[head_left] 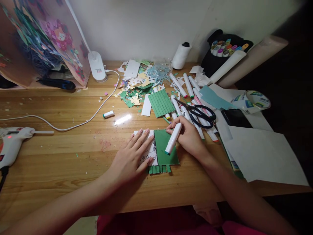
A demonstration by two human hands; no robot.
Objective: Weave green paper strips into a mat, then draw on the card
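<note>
My left hand (133,158) lies flat with fingers spread on a white paper (156,160) bearing black line drawings. Beside that paper is a dark green card (168,158), the two meeting along a scribbled black edge. A white marker (174,138) with a green end is gripped in my right hand (188,135), slanting over the card. The fingertips of this hand rest near the card's top edge. Small green paper strips (158,169) stick out below the card. A loose marker cap (108,114) with a green band lies to the left.
Paper scraps (137,86), a striped green piece (160,103), several markers (188,85) and black-handled scissors (202,116) lie beyond my hands. A glue gun (12,143) and white cable (91,119) are left. Tape (254,101) and white sheets (264,153) are right.
</note>
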